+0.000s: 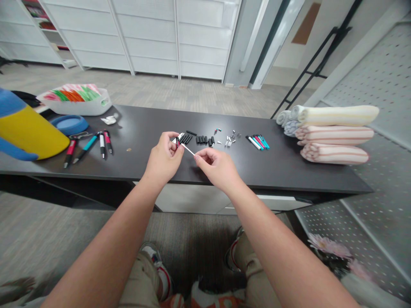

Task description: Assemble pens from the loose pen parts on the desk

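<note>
My left hand (164,157) is closed, pinching a small black and pink pen part (177,142) between thumb and fingers. My right hand (218,166) grips the near end of a thin white pen refill (189,149), whose far end reaches the left thumb tip; whether it touches the pen part I cannot tell. Just beyond the left fingers lie black pen pieces (186,139). Short black grip sleeves (202,140) lie in a row beyond the right hand. Farther right are small clear and silver parts (229,141), then white, pink and teal pen barrels (258,142).
Several assembled pens (86,148) lie at the left, beside a yellow and blue container (30,128) and a blue lid (69,124). Behind them stands a white basket (93,109) of colourful packets. Rolled towels (335,134) are stacked at the dark table's (138,124) right end.
</note>
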Demonstrator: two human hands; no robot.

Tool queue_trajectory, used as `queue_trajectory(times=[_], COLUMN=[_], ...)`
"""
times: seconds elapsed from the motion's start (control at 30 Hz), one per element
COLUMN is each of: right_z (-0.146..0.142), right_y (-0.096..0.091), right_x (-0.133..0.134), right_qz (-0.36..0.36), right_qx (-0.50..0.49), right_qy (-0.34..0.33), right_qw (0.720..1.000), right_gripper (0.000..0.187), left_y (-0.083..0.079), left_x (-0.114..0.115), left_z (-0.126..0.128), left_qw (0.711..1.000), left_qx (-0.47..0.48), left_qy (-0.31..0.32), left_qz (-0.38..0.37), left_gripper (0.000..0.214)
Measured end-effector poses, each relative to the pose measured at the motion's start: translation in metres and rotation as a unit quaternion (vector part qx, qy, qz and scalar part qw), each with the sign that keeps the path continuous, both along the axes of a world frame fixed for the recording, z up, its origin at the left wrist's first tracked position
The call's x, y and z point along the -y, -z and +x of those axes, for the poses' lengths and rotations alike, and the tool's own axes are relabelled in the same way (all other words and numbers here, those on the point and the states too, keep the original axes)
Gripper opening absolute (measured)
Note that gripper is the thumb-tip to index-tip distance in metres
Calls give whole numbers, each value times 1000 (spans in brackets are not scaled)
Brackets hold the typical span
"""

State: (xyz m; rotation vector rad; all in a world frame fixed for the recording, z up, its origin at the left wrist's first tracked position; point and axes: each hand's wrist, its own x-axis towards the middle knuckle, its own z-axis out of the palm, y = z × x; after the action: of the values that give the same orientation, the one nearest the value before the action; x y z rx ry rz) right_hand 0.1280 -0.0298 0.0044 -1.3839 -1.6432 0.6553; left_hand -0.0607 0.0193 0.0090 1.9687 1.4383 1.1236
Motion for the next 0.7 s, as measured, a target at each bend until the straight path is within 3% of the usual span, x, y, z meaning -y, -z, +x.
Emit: queue_trajectory(times=[0.33, 0.7], right_z=[-1, -2], right_y=[1, -1], right_x=[1, 1], right_qz=[0, -8], right_qx=[9, 12], right_qy=[-10, -11], right_qw=[1000, 1000], right_gripper=[19, 20], left_y=[3, 2], left_x=[5, 6], left_z=[9, 10], left_qw=[981, 974], left_qx=[-191, -220], left_qy=[-16, -28], left_qz=[39, 41], left_gripper=[36, 36])
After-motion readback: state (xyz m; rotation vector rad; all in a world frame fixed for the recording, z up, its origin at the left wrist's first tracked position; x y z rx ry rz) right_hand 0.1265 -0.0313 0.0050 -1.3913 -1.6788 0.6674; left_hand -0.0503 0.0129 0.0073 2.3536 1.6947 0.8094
